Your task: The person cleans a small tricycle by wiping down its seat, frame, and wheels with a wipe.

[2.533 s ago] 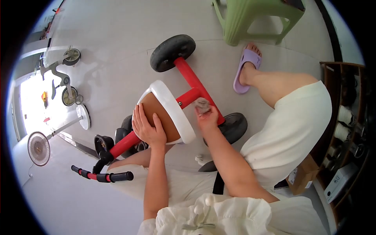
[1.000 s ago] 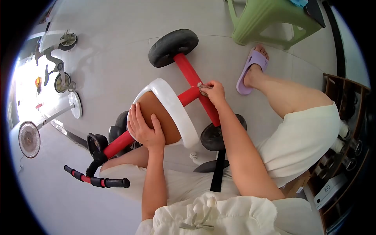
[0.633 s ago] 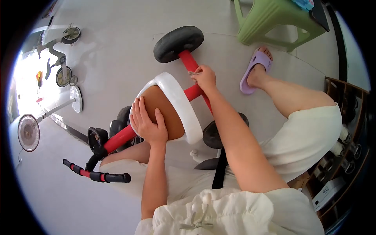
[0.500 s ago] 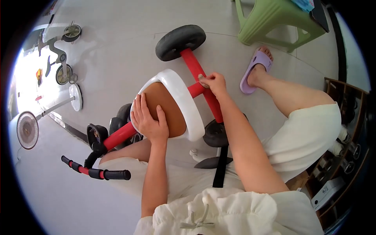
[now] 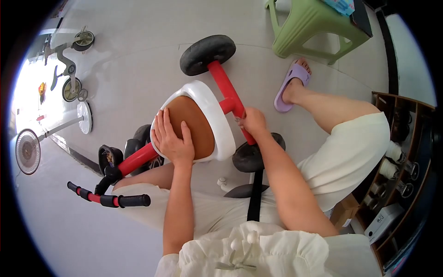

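Observation:
A child's ride-on with a red frame [image 5: 138, 158] stands tilted across my lap, its brown seat pad [image 5: 199, 124] edged by a white rim [image 5: 224, 137]. My left hand [image 5: 173, 143] lies on the pad, fingers stretched out. On the red rear bar [image 5: 224, 83], close to the lower black wheel [image 5: 247, 158], my right hand [image 5: 253, 122] is closed round something small and greyish, too hidden to name. The other rear wheel [image 5: 207, 54] is at the top. Black handlebar grips [image 5: 134, 201] point towards me at the lower left.
A green stool [image 5: 314, 27] stands at the upper right, near my foot in a purple slipper [image 5: 282, 94]. On the right is a shoe rack [image 5: 417, 108] with shoes and boxes. A small scooter-like vehicle [image 5: 69, 69] and a white fan [image 5: 28, 151] are at the left.
My right hand has slid down the red rear bar, from the joint towards the lower wheel. My left hand stays on the pad. The view has shifted slightly.

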{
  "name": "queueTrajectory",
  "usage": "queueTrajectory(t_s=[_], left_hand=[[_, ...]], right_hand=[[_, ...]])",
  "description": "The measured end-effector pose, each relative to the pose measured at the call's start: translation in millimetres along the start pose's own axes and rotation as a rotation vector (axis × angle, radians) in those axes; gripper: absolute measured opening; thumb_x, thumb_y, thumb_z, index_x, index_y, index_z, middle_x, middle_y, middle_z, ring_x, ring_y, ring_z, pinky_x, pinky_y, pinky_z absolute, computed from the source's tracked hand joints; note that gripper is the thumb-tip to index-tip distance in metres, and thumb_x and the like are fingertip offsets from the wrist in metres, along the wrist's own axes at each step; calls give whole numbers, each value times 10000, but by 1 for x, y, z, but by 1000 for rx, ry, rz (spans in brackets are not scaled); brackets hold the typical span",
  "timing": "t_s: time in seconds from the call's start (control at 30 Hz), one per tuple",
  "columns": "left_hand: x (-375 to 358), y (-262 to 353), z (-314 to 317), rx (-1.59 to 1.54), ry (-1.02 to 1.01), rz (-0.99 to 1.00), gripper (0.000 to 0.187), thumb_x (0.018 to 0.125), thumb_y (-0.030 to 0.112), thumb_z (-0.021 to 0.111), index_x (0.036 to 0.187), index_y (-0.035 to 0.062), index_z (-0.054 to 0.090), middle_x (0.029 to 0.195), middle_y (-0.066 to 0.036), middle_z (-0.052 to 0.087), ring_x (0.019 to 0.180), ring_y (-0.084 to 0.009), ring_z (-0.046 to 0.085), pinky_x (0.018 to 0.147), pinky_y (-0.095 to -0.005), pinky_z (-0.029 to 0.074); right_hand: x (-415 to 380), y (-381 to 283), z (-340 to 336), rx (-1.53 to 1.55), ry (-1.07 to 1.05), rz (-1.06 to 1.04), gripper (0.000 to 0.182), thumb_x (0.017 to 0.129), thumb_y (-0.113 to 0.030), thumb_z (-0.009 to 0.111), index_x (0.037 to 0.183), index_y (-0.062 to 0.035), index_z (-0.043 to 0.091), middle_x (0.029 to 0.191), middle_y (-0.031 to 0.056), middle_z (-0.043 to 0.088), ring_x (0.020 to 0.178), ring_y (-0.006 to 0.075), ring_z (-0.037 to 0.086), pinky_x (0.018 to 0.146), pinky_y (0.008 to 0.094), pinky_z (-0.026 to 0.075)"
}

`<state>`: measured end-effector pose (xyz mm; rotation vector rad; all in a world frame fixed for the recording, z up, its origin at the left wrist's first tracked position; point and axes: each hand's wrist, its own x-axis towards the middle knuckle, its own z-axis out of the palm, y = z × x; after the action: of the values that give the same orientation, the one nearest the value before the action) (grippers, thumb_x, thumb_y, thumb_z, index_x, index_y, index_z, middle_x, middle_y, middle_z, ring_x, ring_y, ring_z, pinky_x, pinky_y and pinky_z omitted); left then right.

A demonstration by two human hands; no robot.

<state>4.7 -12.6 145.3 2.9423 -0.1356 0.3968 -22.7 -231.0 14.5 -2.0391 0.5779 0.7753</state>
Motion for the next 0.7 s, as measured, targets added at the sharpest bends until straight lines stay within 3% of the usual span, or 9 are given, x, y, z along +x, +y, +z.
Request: queueTrajectory(t_s=[0.07, 0.1, 0.2, 0.27, 0.3, 0.37, 0.47, 0.57, 0.7], left_hand=[[1, 0, 1, -12, 7, 6, 534, 941, 340, 530, 1413, 92, 492, 1444, -113, 506, 1365, -297, 432, 1133, -481, 275], [0, -1, 1, -20, 9, 12, 533, 942, 338, 532, 1412, 92, 493, 1443, -113, 507, 1364, -297, 434, 1134, -481, 274], [-1, -4, 3, -45, 4, 9, 555, 912, 313, 563, 1411, 78, 497, 1446, -129, 503, 1359, -314, 437, 1141, -485, 253], [1, -4, 3, -49, 2, 9, 556, 912, 315, 563, 1412, 80, 496, 1446, -130, 502, 1360, -313, 434, 1141, -485, 251], [0, -5, 2, -51, -3, 4, 557, 913, 316, 563, 1413, 81, 495, 1446, -131, 502, 1362, -312, 432, 1142, -485, 250], [-1, -4, 1, -47, 3, -7, 557, 913, 318, 563, 1413, 83, 496, 1445, -130, 502, 1362, -309, 432, 1142, -484, 251], [-1, -4, 2, -50, 10, -7, 556, 912, 322, 564, 1413, 91, 499, 1443, -128, 504, 1362, -304, 433, 1142, -480, 253], [-1, -5, 2, -50, 14, -8, 553, 910, 322, 566, 1413, 100, 502, 1442, -126, 507, 1362, -300, 433, 1143, -476, 253], [0, -4, 2, -41, 12, -25, 553, 908, 317, 570, 1416, 110, 502, 1442, -123, 507, 1362, -292, 434, 1147, -472, 250]], right_hand=[[11, -7, 18, -70, 468, -259, 166, 726, -181, 779, 754, -50, 681, 777, 145, 713, 770, 338, 694, 727, 429, 536], [16, -10, 18, -64, 461, -259, 166, 726, -181, 779, 754, -50, 681, 777, 145, 713, 770, 338, 694, 727, 429, 536], [24, -14, 16, 62, 347, -181, 209, 717, -209, 799, 821, -64, 691, 864, 146, 722, 841, 344, 693, 750, 433, 529], [23, -9, 5, 219, 97, 125, 316, 681, -263, 855, 889, -77, 707, 1001, 153, 721, 921, 319, 696, 776, 432, 532], [19, -3, 0, 213, 94, 119, 316, 681, -263, 855, 889, -77, 707, 1001, 153, 721, 921, 319, 696, 776, 432, 532], [3, 15, -4, 41, 8, 205, 499, 601, -315, 911, 904, 1, 672, 934, 141, 730, 890, 273, 712, 745, 398, 549], [0, 39, 5, -191, -67, 312, 635, 502, -355, 955, 998, -30, 727, 987, 142, 735, 946, 274, 714, 793, 388, 556], [-21, 16, -10, -352, -201, 362, 575, 567, -345, 946, 1061, -135, 738, 1103, 89, 727, 1023, 272, 700, 864, 398, 545], [-32, 12, -6, -471, -146, 322, 604, 577, -402, 929, 1091, -155, 729, 1097, 69, 728, 1015, 255, 704, 835, 386, 547]])
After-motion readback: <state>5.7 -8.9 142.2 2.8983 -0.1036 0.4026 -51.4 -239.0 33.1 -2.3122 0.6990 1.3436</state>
